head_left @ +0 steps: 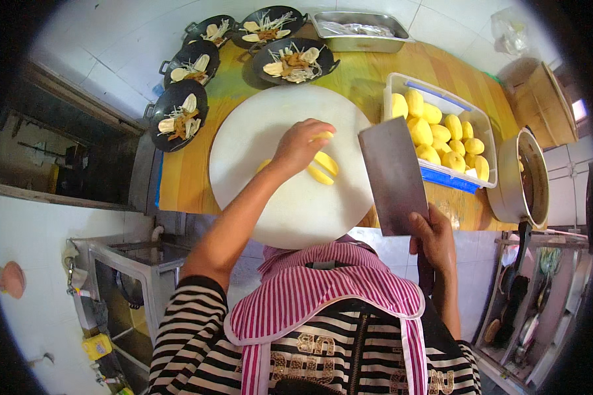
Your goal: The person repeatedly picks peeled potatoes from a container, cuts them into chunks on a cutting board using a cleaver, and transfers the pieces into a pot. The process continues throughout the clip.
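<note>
Over a round white cutting board point(242, 123), my left hand point(301, 143) grips a piece of peeled potato point(322, 135), which its fingers partly cover. Two cut potato wedges point(323, 170) lie on the board just below that hand. Another yellow piece point(263, 165) shows at the left, partly hidden by my forearm. In my right hand point(435, 232) is the handle of a wide-bladed cleaver point(393, 177). Its blade is raised at the board's right edge, apart from the potato pieces.
A plastic tub point(491, 148) of peeled yellow potatoes stands right of the board on the wooden table point(454, 64). Several black pans, one a near wok point(259, 57), hold sliced food at the back left. A steel tray point(360, 44) and a metal pot point(506, 182) are also there.
</note>
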`<state>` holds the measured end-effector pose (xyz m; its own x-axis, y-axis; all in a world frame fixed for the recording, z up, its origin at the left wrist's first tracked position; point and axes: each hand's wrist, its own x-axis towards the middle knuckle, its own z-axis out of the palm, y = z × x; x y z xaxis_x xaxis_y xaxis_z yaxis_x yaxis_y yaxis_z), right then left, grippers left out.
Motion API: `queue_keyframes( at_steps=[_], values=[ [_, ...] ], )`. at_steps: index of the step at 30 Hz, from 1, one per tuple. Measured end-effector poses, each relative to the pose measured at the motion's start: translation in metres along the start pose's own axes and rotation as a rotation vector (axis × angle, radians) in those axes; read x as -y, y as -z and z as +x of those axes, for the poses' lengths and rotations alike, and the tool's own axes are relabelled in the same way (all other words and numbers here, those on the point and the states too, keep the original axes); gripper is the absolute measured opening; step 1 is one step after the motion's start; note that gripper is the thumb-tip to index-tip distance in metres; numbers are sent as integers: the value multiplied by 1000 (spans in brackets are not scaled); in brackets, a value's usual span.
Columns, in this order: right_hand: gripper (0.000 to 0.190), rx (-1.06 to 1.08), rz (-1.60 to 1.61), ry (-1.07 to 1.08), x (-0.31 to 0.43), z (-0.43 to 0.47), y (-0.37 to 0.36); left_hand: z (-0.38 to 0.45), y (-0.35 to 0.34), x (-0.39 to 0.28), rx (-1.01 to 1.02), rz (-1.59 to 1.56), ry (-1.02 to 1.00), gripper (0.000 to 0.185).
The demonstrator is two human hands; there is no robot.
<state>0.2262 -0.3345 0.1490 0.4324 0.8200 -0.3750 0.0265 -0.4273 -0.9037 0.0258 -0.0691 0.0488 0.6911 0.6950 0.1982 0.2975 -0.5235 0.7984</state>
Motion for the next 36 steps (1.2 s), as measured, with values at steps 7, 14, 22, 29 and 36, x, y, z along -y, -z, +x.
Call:
queue_keyframes(
  at_steps=[7,14,22,29,36],
  values=[
    [13,-110,54,-215,-47,-28,-10,25,-15,17,369,261,-177,37],
    [19,-79,-54,-241,-61,-31,-20,13,6,9,353,421,-384,34],
    [19,-62,-56,-191,-54,-24,-33,32,-10,-3,593,619,-352,24],
    [17,-44,-110,-205,-57,-23,-34,24,-2,-4,425,582,-378,23],
    [18,-34,-121,-194,-64,-20,-33,0,7,6,363,448,-464,16]
  ],
)
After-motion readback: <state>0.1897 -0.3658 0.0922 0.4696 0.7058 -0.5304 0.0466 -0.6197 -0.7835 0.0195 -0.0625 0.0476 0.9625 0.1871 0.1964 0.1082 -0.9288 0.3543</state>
